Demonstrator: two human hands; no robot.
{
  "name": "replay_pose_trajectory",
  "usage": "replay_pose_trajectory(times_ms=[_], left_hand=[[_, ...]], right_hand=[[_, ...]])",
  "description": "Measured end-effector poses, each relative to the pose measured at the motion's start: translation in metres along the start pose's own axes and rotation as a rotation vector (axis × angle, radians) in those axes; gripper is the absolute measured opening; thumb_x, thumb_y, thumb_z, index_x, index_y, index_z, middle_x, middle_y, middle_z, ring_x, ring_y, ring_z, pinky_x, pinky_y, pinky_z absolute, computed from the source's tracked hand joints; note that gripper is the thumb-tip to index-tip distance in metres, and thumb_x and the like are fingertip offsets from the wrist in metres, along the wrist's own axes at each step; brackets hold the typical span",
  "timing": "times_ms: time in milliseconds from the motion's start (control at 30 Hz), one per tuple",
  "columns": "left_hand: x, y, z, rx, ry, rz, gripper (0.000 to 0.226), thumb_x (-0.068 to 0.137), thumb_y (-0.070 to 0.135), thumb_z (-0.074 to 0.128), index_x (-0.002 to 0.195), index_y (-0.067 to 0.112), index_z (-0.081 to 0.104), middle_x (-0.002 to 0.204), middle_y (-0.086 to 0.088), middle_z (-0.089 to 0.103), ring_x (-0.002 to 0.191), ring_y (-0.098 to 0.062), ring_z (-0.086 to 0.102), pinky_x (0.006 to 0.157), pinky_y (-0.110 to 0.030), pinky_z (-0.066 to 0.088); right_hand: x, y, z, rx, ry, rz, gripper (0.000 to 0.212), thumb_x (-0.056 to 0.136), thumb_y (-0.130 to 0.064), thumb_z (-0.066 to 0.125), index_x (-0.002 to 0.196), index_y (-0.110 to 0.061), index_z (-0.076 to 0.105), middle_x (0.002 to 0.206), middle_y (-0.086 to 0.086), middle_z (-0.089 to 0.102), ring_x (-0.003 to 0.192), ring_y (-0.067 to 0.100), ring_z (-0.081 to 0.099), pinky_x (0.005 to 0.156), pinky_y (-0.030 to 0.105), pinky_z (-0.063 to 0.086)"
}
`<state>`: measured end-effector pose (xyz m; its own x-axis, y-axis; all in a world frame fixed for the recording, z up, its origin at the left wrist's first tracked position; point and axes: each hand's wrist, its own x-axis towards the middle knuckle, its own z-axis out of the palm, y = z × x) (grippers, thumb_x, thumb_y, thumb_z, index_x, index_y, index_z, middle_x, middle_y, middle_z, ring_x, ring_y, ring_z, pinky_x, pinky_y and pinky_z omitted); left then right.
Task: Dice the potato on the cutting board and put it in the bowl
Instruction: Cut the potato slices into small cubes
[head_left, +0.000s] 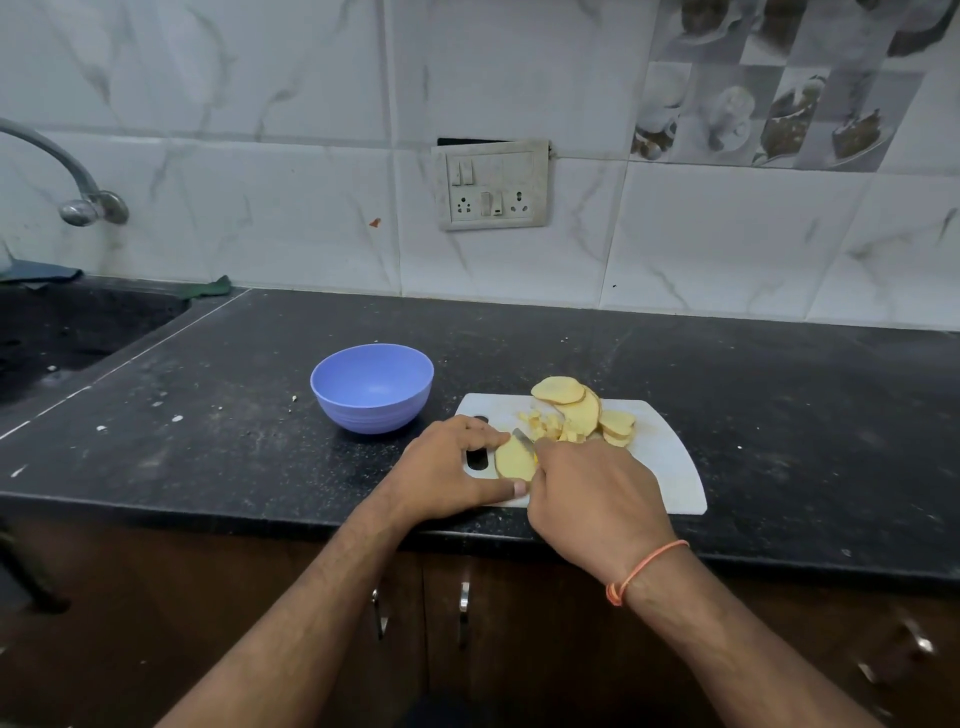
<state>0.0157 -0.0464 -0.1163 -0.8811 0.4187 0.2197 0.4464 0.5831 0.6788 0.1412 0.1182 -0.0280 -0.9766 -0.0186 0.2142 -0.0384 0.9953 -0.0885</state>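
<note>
A white cutting board (670, 457) lies at the counter's front edge. On its left part a potato slice (513, 460) lies flat, and my left hand (449, 473) holds it between fingertips and thumb. My right hand (597, 499) grips a knife (523, 436); only the blade tip shows, over the slice. Behind it sits a small heap of diced potato (545, 425), and further back a stack of potato slices (576, 402). A blue-violet bowl (372, 387) stands left of the board with nothing in it.
The black stone counter (779, 405) runs wide to the right. A dark sink (67, 332) with a tap (78, 192) lies at the far left. A switch and socket plate (491, 184) is on the tiled wall. Cupboard doors with metal handles (464, 597) are below.
</note>
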Motion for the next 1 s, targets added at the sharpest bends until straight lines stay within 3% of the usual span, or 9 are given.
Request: replay_pose_trajectory(times_ms=[233, 400, 533, 667, 800, 1000], left_hand=[[0.001, -0.003, -0.001, 0.02, -0.009, 0.006, 0.09, 0.059, 0.081, 0.08, 0.136, 0.037, 0.071, 0.137, 0.023, 0.06, 0.133, 0.008, 0.05, 0.114, -0.035, 0.046], [0.001, -0.003, -0.002, 0.036, -0.015, -0.007, 0.09, 0.058, 0.083, 0.08, 0.136, 0.04, 0.07, 0.141, 0.021, 0.059, 0.132, 0.002, 0.052, 0.114, -0.036, 0.046], [-0.001, 0.001, -0.002, 0.051, -0.006, 0.007, 0.082, 0.065, 0.075, 0.085, 0.137, 0.039, 0.069, 0.145, 0.016, 0.058, 0.132, -0.002, 0.053, 0.114, -0.037, 0.045], [-0.003, 0.004, -0.003, 0.063, -0.008, 0.018, 0.091, 0.059, 0.084, 0.074, 0.138, 0.04, 0.069, 0.145, 0.016, 0.058, 0.131, -0.001, 0.054, 0.113, -0.038, 0.047], [-0.007, 0.005, -0.004, 0.06, 0.005, 0.022, 0.089, 0.063, 0.077, 0.082, 0.141, 0.036, 0.067, 0.15, 0.013, 0.059, 0.135, -0.001, 0.054, 0.115, -0.035, 0.046], [-0.01, 0.004, -0.007, 0.015, 0.042, -0.015, 0.066, 0.069, 0.06, 0.092, 0.127, 0.035, 0.074, 0.126, 0.024, 0.069, 0.118, 0.006, 0.061, 0.104, -0.024, 0.05]], right_hand=[[-0.023, 0.0, -0.007, -0.049, -0.041, -0.039, 0.024, 0.102, -0.029, 0.043, 0.121, -0.024, 0.057, 0.073, -0.005, 0.043, 0.07, 0.018, 0.043, 0.049, 0.031, 0.023], [-0.043, 0.004, -0.019, -0.063, -0.072, -0.066, 0.025, 0.103, -0.03, 0.041, 0.122, -0.025, 0.056, 0.078, -0.004, 0.042, 0.077, 0.021, 0.046, 0.053, 0.032, 0.025], [-0.055, 0.006, -0.028, -0.062, -0.095, -0.058, 0.02, 0.104, -0.031, 0.041, 0.113, -0.025, 0.057, 0.076, -0.005, 0.038, 0.078, 0.02, 0.043, 0.051, 0.028, 0.02], [-0.057, 0.008, -0.034, -0.021, -0.103, -0.055, 0.011, 0.105, -0.031, 0.041, 0.099, -0.026, 0.048, 0.077, -0.006, 0.042, 0.077, 0.018, 0.044, 0.052, 0.027, 0.022], [-0.055, 0.011, -0.034, 0.033, -0.037, -0.042, 0.015, 0.105, -0.031, 0.04, 0.092, -0.027, 0.044, 0.077, -0.006, 0.048, 0.069, 0.012, 0.043, 0.051, 0.028, 0.023], [-0.035, 0.012, -0.021, 0.087, 0.065, -0.031, 0.013, 0.104, -0.028, 0.039, 0.094, -0.025, 0.047, 0.074, -0.004, 0.053, 0.069, 0.017, 0.05, 0.05, 0.029, 0.024]])
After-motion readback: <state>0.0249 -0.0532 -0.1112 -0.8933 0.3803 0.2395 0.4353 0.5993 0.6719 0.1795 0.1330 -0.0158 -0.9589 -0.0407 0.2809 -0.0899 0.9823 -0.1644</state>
